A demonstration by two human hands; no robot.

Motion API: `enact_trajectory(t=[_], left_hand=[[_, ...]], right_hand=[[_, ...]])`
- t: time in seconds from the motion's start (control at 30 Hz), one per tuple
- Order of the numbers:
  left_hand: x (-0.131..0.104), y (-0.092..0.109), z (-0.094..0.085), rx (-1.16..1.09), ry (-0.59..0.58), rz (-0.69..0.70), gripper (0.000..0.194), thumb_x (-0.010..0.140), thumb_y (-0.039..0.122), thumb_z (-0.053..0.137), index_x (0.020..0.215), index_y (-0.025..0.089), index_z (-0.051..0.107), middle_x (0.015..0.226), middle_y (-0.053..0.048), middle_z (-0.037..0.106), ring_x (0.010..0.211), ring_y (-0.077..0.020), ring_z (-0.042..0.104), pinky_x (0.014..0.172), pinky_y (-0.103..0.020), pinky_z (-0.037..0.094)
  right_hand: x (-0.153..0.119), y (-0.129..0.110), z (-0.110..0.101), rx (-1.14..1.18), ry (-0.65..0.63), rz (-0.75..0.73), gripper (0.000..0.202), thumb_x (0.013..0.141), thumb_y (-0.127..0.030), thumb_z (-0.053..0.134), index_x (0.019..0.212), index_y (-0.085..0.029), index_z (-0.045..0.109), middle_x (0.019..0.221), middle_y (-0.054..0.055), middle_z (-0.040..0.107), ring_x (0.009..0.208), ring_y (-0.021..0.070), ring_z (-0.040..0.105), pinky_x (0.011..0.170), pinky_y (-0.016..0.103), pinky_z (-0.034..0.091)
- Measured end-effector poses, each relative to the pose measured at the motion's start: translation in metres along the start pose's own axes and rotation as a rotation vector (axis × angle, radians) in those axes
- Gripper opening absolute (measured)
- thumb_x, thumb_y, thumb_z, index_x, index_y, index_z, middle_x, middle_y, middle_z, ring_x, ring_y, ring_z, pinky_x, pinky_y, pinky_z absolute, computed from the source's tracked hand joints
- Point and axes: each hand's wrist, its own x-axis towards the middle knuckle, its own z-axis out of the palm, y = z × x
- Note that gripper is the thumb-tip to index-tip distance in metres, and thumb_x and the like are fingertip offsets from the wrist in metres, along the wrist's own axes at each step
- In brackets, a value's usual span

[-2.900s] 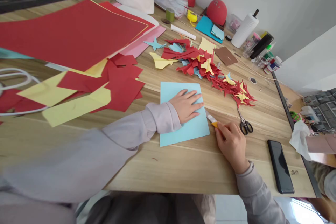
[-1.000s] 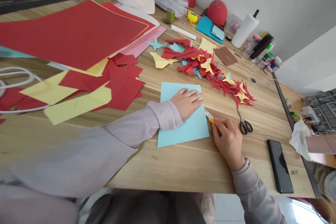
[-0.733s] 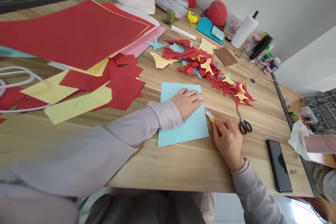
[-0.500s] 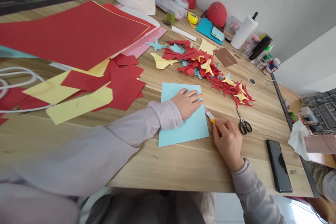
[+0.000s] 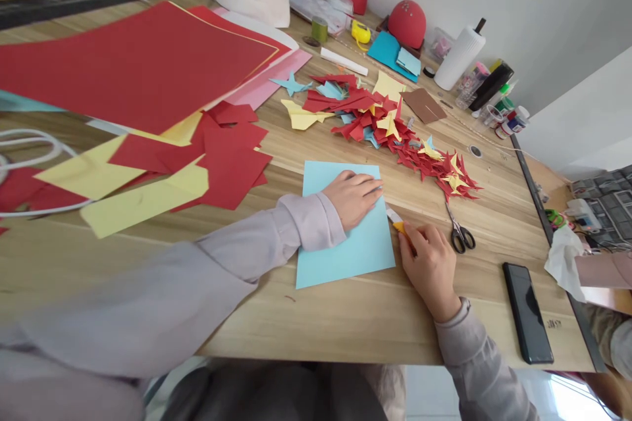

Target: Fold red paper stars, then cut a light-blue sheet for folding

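A light blue sheet of paper (image 5: 340,260) lies on the wooden table near its front edge. My left hand (image 5: 353,199) rests flat on the sheet, fingers stretched toward its right edge. To the right, my right hand (image 5: 430,268) is closed around a utility knife (image 5: 396,220) with a yellow body. The blade points up and left, close beside the sheet's right edge; whether it touches the paper I cannot tell. Most of the knife's handle is hidden in my fingers. Black-handled scissors (image 5: 461,235) lie just right of my right hand.
Red and yellow paper pieces (image 5: 232,171) and large red sheets (image 5: 148,66) cover the left side. A heap of folded paper shapes (image 5: 375,115) lies beyond my hands. A phone (image 5: 527,312) is at right; bottles (image 5: 511,122) and a white cylinder (image 5: 460,59) stand by the wall.
The blue sheet has shifted slightly toward the table's front edge, with my left hand on it. My right hand and the utility knife have hardly moved.
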Motion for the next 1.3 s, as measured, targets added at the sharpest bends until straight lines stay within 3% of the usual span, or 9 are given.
enact_trajectory(t=[0.23,0.4,0.83,0.93,1.03,1.2,1.3], left_hand=[[0.000,0.000,0.002,0.002,-0.018,-0.045,0.041,0.092,0.027,0.034,0.126,0.014,0.053,0.139,-0.014,0.047,0.128,-0.0321,0.038,0.098,-0.052,0.029],[0.003,0.002,-0.001,0.026,-0.075,-0.060,0.041,0.092,0.027,0.034,0.125,0.015,0.054,0.140,-0.013,0.047,0.126,-0.0329,0.039,0.097,-0.053,0.031],[0.001,-0.001,-0.002,0.010,-0.039,-0.029,0.039,0.091,0.027,0.037,0.124,0.017,0.055,0.139,-0.013,0.048,0.125,-0.0314,0.040,0.096,-0.051,0.030],[0.002,0.000,-0.004,-0.011,-0.076,-0.039,0.046,0.090,0.040,0.040,0.126,0.014,0.054,0.140,-0.016,0.047,0.127,-0.0338,0.038,0.097,-0.051,0.028],[0.000,-0.001,-0.008,-0.039,-0.083,-0.030,0.069,0.083,0.061,0.044,0.128,0.010,0.050,0.141,-0.021,0.043,0.129,-0.0369,0.035,0.100,-0.052,0.025],[-0.006,0.013,-0.022,-0.055,-0.006,-0.023,0.070,0.069,0.067,0.056,0.113,0.013,0.061,0.133,-0.020,0.048,0.124,-0.0366,0.039,0.098,-0.050,0.027],[-0.010,0.033,-0.032,-0.075,-0.049,0.035,0.070,0.057,0.068,0.065,0.101,0.014,0.064,0.121,-0.019,0.054,0.112,-0.0360,0.045,0.088,-0.047,0.035]], right_hand=[[0.001,-0.001,-0.002,-0.001,-0.020,0.013,0.022,0.090,-0.026,0.052,0.101,-0.018,0.069,0.074,0.005,0.059,0.070,0.0153,0.054,0.062,0.026,0.039],[0.000,-0.002,-0.001,-0.023,-0.013,0.015,0.021,0.090,-0.026,0.052,0.101,-0.019,0.069,0.073,0.005,0.058,0.070,0.0154,0.052,0.061,0.026,0.038],[-0.001,0.007,0.002,-0.087,0.002,0.081,0.022,0.089,-0.027,0.052,0.099,-0.019,0.069,0.072,0.004,0.056,0.069,0.0159,0.052,0.061,0.027,0.036],[-0.001,0.006,0.003,-0.076,-0.006,0.095,0.023,0.089,-0.028,0.052,0.101,-0.020,0.069,0.073,0.005,0.057,0.070,0.0160,0.053,0.061,0.026,0.036],[-0.001,0.007,0.004,-0.084,-0.001,0.110,0.023,0.089,-0.028,0.052,0.100,-0.019,0.070,0.073,0.005,0.058,0.071,0.0162,0.054,0.062,0.026,0.037],[-0.001,0.012,0.004,-0.079,0.007,0.123,0.023,0.089,-0.029,0.051,0.098,-0.019,0.070,0.072,0.005,0.058,0.071,0.0162,0.054,0.063,0.026,0.037],[-0.001,0.013,0.003,-0.066,0.002,0.125,0.023,0.089,-0.029,0.051,0.098,-0.020,0.070,0.072,0.005,0.057,0.071,0.0162,0.054,0.063,0.026,0.038]])
